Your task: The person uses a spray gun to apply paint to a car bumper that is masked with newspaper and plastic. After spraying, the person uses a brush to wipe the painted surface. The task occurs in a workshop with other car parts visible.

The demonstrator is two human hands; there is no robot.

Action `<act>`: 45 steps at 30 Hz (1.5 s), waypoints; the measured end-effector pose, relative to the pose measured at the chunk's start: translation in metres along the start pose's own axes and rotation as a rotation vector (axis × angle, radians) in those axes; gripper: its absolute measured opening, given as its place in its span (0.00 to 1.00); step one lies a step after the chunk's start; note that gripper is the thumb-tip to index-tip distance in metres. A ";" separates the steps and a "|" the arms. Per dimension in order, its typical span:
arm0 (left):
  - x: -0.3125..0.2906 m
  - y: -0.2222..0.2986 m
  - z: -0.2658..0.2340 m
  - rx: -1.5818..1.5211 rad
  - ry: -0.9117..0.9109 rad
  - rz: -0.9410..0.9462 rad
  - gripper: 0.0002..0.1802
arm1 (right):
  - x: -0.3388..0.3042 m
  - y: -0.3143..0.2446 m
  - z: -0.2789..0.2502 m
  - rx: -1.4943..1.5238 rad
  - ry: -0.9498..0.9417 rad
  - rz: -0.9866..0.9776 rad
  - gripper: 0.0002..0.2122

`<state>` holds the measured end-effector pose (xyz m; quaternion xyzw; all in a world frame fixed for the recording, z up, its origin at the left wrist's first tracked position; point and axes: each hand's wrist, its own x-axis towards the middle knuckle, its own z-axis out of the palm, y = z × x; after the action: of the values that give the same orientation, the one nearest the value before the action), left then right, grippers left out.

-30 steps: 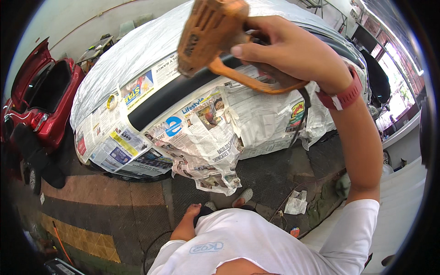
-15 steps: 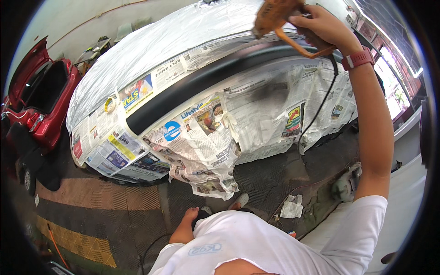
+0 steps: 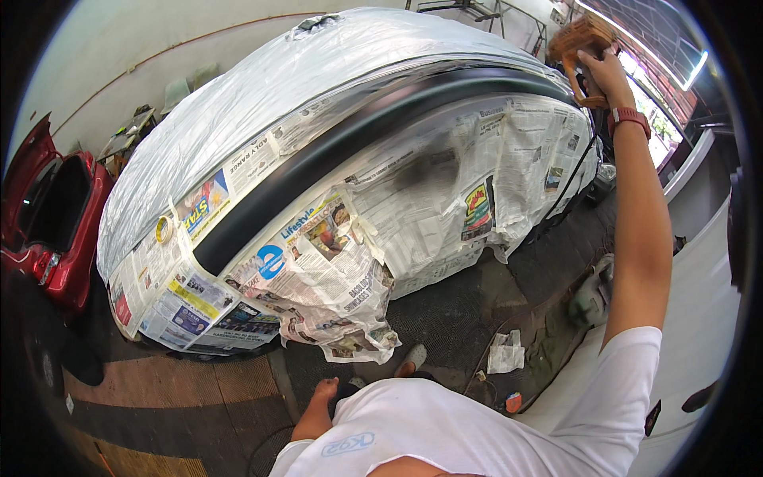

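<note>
My right hand [image 3: 606, 78] is raised at the far right end of the car. Its fingers wrap the handle of an orange corded heat gun [image 3: 584, 36] with a looped guard. A black cord [image 3: 574, 171] hangs from the tool. Below and left of it runs a glossy black strip of car body [image 3: 342, 135]. Newspaper sheets [image 3: 421, 230] mask the panel under this strip, with a dark grey smudge on them. Silver sheeting [image 3: 262, 87] covers the upper car. My left hand [image 3: 326, 389] hangs low near my feet; its fingers are too small to make out.
A red car [image 3: 67, 199] with its trunk lid raised stands at the left. A tape roll [image 3: 164, 230] sticks to the newspaper near the strip's left end. A scrap of paper [image 3: 505, 352] and a greenish bundle [image 3: 588, 302] lie on the dark floor. A white surface [image 3: 683, 318] borders the right.
My right hand has carried the heat gun to the right, toward the car's far end, with the cord trailing. The view has shifted slightly. My left hand still hangs low.
</note>
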<state>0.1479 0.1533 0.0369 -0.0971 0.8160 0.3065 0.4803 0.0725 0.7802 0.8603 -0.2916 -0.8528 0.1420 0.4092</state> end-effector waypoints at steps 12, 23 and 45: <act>0.002 -0.018 0.002 0.045 0.057 0.002 0.32 | -0.099 0.070 -0.014 0.229 0.092 0.040 0.23; 0.007 -0.027 0.016 0.011 0.078 0.089 0.32 | -0.348 -0.010 0.044 0.715 -0.388 -0.057 0.26; -0.020 -0.002 0.046 -0.159 0.087 -0.086 0.31 | -0.334 0.045 0.061 0.855 0.370 0.221 0.11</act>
<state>0.1926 0.1760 0.0365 -0.1828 0.8044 0.3448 0.4480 0.2075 0.6108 0.5952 -0.2063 -0.5947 0.4684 0.6200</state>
